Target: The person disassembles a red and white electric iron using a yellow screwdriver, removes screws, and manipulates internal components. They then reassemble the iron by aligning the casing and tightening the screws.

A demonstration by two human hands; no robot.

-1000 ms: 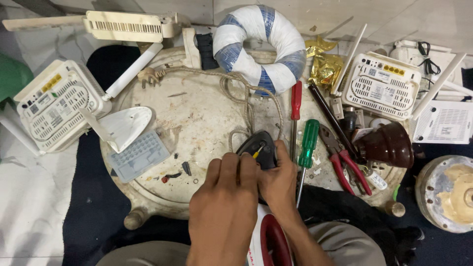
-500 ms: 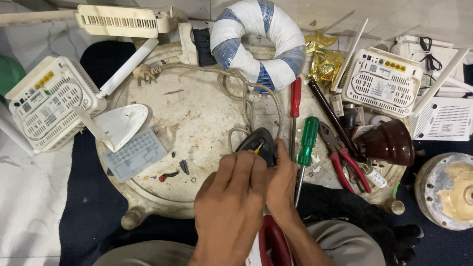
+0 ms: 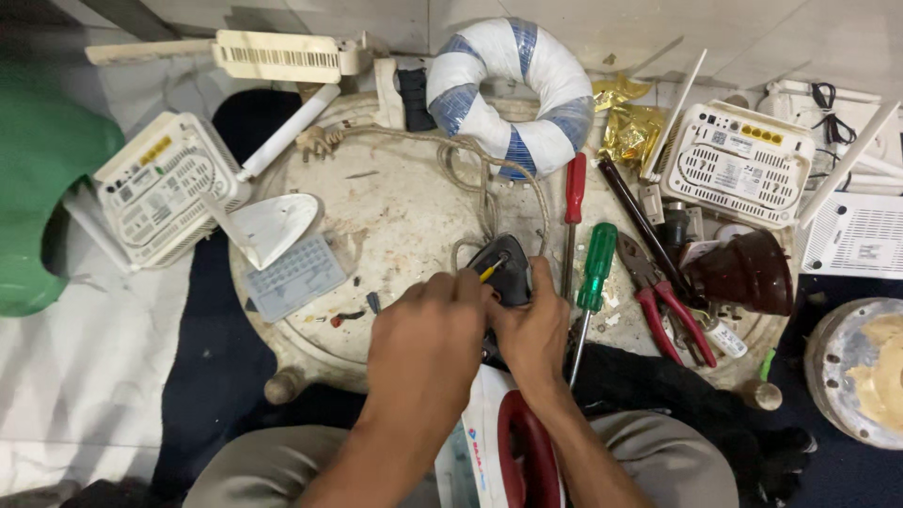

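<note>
Left hand (image 3: 428, 329) and right hand (image 3: 531, 325) both grip the dark plug (image 3: 503, 268); rewiring underway, green screwdriver (image 3: 593, 277) lies right of it.

A crumpled gold foil wrapper (image 3: 632, 127) is lying at the table's far edge, between the blue-and-white ring and the right router. A small yellow label strip (image 3: 155, 150) is being shown on the left router's top, and another yellow strip (image 3: 760, 134) on the right router's back edge. A white label (image 3: 882, 252) with dark print is being carried by the flat white panel at far right
</note>
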